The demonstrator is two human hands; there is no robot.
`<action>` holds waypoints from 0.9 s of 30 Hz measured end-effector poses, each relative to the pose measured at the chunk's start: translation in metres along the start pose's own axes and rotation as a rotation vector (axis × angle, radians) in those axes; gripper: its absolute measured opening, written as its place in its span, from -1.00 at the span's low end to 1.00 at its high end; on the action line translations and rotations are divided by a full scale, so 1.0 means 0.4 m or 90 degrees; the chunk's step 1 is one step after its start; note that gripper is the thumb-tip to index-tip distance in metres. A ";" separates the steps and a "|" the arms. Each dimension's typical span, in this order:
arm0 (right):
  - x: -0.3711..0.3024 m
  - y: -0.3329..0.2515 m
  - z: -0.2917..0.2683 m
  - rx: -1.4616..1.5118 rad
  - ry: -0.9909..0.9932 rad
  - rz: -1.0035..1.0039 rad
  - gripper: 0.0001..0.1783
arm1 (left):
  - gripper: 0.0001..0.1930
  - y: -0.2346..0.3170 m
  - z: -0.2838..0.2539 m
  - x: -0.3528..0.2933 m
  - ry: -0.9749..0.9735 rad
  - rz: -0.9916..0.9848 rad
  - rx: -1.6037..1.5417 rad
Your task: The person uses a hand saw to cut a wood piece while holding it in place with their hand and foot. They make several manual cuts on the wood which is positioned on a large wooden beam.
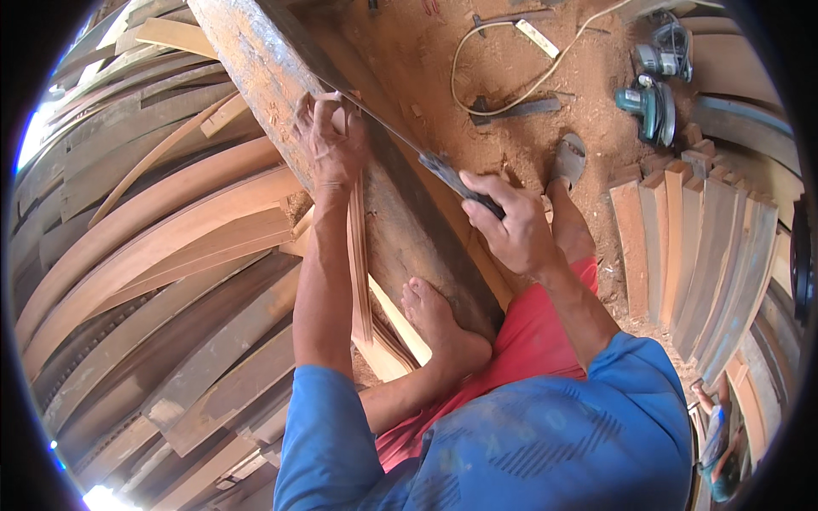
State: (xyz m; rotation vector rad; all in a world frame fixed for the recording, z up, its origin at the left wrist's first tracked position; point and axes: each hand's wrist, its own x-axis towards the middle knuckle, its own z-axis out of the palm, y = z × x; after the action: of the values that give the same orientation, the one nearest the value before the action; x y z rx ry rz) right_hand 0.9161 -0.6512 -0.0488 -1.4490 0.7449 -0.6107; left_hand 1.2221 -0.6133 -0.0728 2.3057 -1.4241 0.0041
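Note:
In my right hand (511,217) is the dark handle (464,189) of a hand tool with a long, thin blade (375,119). The blade shows almost edge-on, so its exact kind is unclear. It slants up and left to the fingertips of my left hand (331,140). That hand is closed, its fingers bent round the upper end of a thin wooden strip (358,255); the fingers hide that end. Under both lies a thick, worn wooden beam (396,226). My bare left foot (436,317) rests on the beam's near part.
Stacked boards (196,341) and curved wooden pieces (170,221) fill the left. On the sawdust floor at upper right lie a hammer-like tool (515,111), a cable (456,72) and a green circular saw (652,106). Cut wood blocks (673,238) stand right; another person (720,434) is at lower right.

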 end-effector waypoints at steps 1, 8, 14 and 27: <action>0.013 0.001 0.018 -0.027 0.004 -0.010 -0.66 | -0.75 0.001 -0.001 -0.014 -0.004 -0.003 0.021; 0.033 0.012 -0.010 0.035 0.012 0.015 -0.62 | -0.67 0.020 -0.004 -0.002 -0.012 -0.003 0.037; -0.001 0.008 -0.041 0.128 0.059 0.119 -0.63 | -0.60 0.023 -0.004 -0.012 -0.006 -0.031 0.049; 0.047 -0.004 -0.055 0.026 -0.047 0.047 -0.63 | -0.57 0.041 -0.003 -0.008 0.002 0.006 0.038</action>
State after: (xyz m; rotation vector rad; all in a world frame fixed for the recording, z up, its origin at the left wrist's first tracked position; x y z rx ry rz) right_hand 0.9116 -0.6796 -0.0482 -1.3929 0.7203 -0.5104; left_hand 1.2070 -0.6162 -0.0665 2.3454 -1.4521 0.0548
